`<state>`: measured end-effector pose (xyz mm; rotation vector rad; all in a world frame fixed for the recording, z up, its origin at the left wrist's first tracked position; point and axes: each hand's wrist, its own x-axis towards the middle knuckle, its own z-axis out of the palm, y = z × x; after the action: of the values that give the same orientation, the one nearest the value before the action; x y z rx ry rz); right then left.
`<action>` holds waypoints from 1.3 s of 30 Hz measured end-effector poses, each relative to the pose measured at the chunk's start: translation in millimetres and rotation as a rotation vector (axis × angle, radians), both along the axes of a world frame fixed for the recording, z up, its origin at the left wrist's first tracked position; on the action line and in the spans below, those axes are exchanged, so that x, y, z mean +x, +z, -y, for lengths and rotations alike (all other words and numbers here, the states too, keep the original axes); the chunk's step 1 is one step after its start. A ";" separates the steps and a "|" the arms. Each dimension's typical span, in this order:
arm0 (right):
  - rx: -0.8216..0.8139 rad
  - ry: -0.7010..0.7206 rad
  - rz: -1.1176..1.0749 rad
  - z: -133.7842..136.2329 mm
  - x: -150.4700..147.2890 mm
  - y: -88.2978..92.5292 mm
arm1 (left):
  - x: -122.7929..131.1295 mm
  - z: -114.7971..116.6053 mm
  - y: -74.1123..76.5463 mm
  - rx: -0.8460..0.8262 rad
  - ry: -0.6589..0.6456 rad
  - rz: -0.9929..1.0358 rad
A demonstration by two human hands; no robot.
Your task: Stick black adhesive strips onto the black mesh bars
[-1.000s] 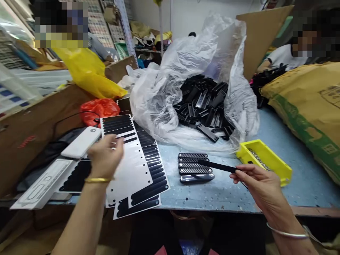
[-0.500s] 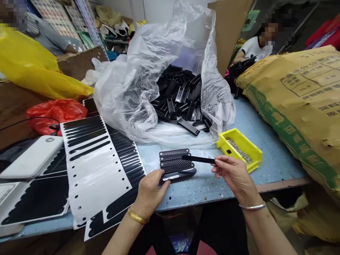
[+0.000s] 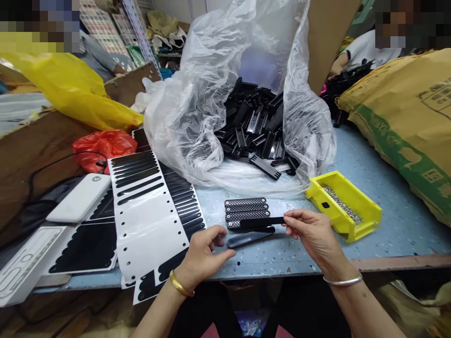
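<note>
My right hand (image 3: 312,232) pinches one end of a thin black strip (image 3: 262,221), held level just above a row of textured black clips (image 3: 246,210) on the blue table (image 3: 394,220). My left hand (image 3: 204,251) rests on the table near a glossy black clip (image 3: 249,238), fingers curled toward its left end; whether they grip it is unclear. White backing sheets with black oblong stickers (image 3: 151,211) lie left of that hand.
A clear plastic bag (image 3: 197,108) full of black clips (image 3: 257,126) sits behind. A yellow bin (image 3: 343,206) of small metal parts stands at right, beside a big yellow sack (image 3: 405,117). A white power bank (image 3: 79,197), red bag (image 3: 102,145) and other people lie beyond.
My left hand left the sticker sheets and came right to the glossy clip by the row. My right hand brought the strip closer, over the clips.
</note>
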<state>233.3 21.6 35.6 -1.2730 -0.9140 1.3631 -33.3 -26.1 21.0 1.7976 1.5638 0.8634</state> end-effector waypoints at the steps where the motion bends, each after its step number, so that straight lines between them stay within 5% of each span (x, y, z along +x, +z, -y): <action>1: -0.002 0.013 -0.001 -1.1 -3.3 -0.6 | -0.1 -2.6 0.0 -0.033 0.060 0.022; 5: -0.022 -0.032 -0.068 -8.7 -10.5 -0.7 | 5.7 -8.2 -4.7 -0.050 0.197 0.044; 12: -0.116 -0.102 -0.169 -5.1 -10.4 -6.5 | 13.8 4.4 -13.4 0.191 -0.112 -0.049; 16: -0.073 -0.088 -0.072 4.7 -13.6 -8.2 | 9.7 4.6 -8.8 0.129 -0.202 -0.028; 25: -0.012 -0.058 0.053 4.6 -23.2 -4.2 | 6.9 -5.6 -11.0 -0.145 0.229 0.324; 30: -0.008 -0.033 0.087 3.0 -29.2 -4.6 | 14.0 -11.5 -20.9 -0.126 0.262 0.419; 39: -0.026 -0.014 0.119 -1.8 -31.7 -10.5 | 17.5 -11.7 -19.0 -0.076 0.247 0.295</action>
<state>201.6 23.4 25.2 -1.3900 -0.9692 1.3030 -15.9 -14.4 2.0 1.3698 1.6176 1.1124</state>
